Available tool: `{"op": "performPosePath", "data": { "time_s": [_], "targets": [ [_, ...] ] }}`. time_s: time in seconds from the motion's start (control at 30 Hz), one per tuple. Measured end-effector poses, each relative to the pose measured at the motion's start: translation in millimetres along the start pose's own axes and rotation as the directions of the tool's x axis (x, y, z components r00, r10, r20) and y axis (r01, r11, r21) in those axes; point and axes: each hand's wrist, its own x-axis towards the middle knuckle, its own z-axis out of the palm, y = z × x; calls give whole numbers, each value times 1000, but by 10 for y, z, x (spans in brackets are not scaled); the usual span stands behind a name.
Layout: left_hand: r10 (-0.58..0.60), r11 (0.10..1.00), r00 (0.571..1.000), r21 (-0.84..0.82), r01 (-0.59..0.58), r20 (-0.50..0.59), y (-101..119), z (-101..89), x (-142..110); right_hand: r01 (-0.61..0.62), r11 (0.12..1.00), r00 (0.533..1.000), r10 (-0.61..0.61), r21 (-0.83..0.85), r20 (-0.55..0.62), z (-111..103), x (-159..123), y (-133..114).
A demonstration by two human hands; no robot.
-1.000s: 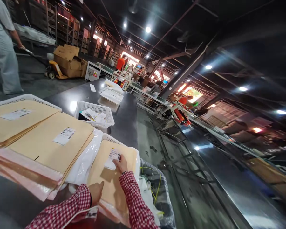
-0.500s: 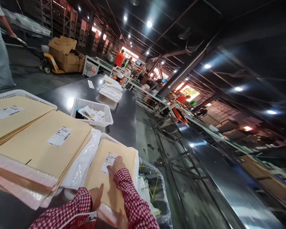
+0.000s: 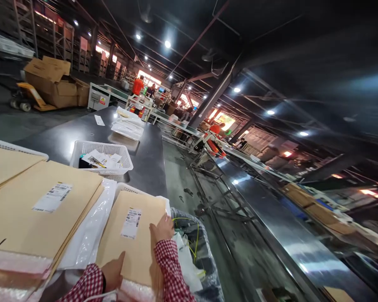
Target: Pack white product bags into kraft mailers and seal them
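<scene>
A tan mailer envelope (image 3: 138,251) with a white printed label (image 3: 131,223) lies on top of a pile in a white basket. My right hand (image 3: 164,228) grips its right edge, thumb on the face and fingers over the side. At the lower left edge is my left hand (image 3: 113,270), its thumb laid on the paper and its other fingers hidden beneath. Left of it sits a bigger stack of tan envelopes (image 3: 47,176), its top one labelled, with bubble-lined flaps toward me. White plastic mailers (image 3: 86,230) stick out between the two piles.
Further along the dark table (image 3: 148,172) stand a white basket (image 3: 126,153) of small cards and a pile of white plastic packages (image 3: 129,128). A lined bin (image 3: 204,247) stands at the table's right side. Beyond the aisle runs a conveyor (image 3: 271,214). A pallet jack (image 3: 34,98) carries cartons.
My right hand has shifted from beside the label to the envelope's right edge. My left hand stays at the lower left edge. The view has turned right, and the person at far left is out of sight.
</scene>
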Motion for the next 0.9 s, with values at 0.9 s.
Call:
{"op": "performPosePath", "data": {
  "time_s": [0.9],
  "targets": [
    [-648,597,243,-680,-426,-722,189,-1570,-2892,-211,-249,976,0,945,218,-740,338,373]
  ]
}}
